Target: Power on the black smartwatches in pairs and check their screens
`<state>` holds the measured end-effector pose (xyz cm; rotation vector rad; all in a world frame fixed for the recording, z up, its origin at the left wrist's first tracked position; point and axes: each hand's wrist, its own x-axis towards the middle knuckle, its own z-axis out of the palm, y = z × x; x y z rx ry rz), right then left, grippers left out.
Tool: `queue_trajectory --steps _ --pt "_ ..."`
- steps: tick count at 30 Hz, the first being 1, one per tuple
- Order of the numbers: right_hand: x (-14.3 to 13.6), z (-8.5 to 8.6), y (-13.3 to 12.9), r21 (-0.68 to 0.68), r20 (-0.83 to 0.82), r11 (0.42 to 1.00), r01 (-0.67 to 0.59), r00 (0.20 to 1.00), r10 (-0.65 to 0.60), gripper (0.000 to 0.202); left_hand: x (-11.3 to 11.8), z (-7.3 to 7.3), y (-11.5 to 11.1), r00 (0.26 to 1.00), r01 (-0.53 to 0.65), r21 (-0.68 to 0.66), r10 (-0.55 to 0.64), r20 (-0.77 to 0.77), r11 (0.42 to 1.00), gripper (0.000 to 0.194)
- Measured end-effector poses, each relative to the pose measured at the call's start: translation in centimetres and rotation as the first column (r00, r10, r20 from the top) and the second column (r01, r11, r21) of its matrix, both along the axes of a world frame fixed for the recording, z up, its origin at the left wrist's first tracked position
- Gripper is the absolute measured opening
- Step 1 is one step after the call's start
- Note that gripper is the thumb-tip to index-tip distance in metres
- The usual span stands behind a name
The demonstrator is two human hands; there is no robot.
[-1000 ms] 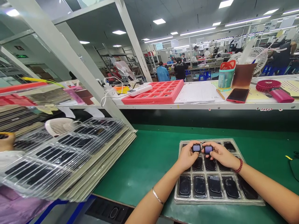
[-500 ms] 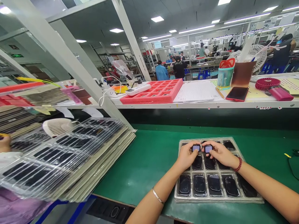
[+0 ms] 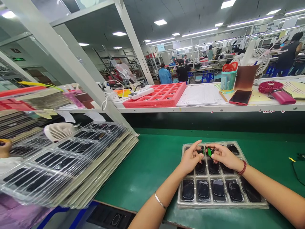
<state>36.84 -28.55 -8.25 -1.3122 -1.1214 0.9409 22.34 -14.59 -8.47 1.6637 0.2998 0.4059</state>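
Observation:
My left hand [image 3: 192, 158] pinches a small dark smartwatch body [image 3: 202, 150] between thumb and fingers, tilted edge-on, its index finger raised. A second smartwatch body [image 3: 210, 152], its lit face green, is gripped by my right hand [image 3: 223, 156], close beside the first. Both hands hover over the back rows of a clear plastic tray [image 3: 207, 205]. Several black, rounded smartwatch bodies [image 3: 218, 188] lie in the tray's compartments. My forearms and hands hide some of the back and right compartments.
The tray rests on a green work surface [image 3: 152, 165]. Leaning stacked trays [image 3: 78, 152] stand on the left, near another person's hand [image 3: 5, 148]. A shelf ahead bears a red foam tray [image 3: 164, 95], papers [image 3: 199, 94], a phone [image 3: 240, 97] and a magenta handheld fan [image 3: 281, 92].
Both smartwatch bodies have turned in my fingers: their faces showed pale lilac towards me, now they are angled, one green. My left index finger has lifted. The view has shifted slightly.

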Motion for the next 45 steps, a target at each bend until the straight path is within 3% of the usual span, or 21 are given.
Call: queue_trajectory --steps 5,10,19,32,37,42,45 --pt "-0.2 0.5 -0.2 -0.015 0.125 1.0 0.021 0.992 -0.019 0.044 -0.1 -0.2 0.0 1.0 -0.015 0.142 0.016 -0.007 0.99 0.057" --pt "-0.2 0.5 -0.2 -0.033 0.129 0.999 -0.002 0.992 0.007 0.045 -0.3 0.0 -0.1 1.0 -0.015 0.226 0.021 -0.022 0.974 0.05" --pt "-0.5 0.7 -0.2 -0.037 0.104 0.999 0.005 0.995 -0.001 0.044 -0.4 0.7 -0.5 0.999 -0.023 0.298 0.032 -0.026 0.954 0.037" --pt "-0.5 0.2 -0.2 -0.032 0.144 0.999 0.016 0.99 -0.011 0.042 -0.4 1.0 -0.6 0.998 -0.032 0.327 0.048 -0.041 0.944 0.038" --pt "-0.5 0.0 -0.3 -0.028 0.181 0.999 0.037 0.983 -0.031 0.043 -0.3 0.8 -0.6 0.998 -0.02 0.267 0.036 -0.054 0.963 0.039" --pt "-0.3 0.2 0.0 -0.009 -0.004 1.0 0.028 1.0 -0.028 0.041 -0.1 0.8 -0.4 0.999 0.021 0.007 -0.021 -0.027 1.0 0.036" --pt "-0.2 0.3 0.2 -0.019 -0.026 0.999 0.03 0.999 -0.03 0.042 0.0 1.0 -0.4 1.0 0.01 -0.062 -0.01 -0.002 0.998 0.039"
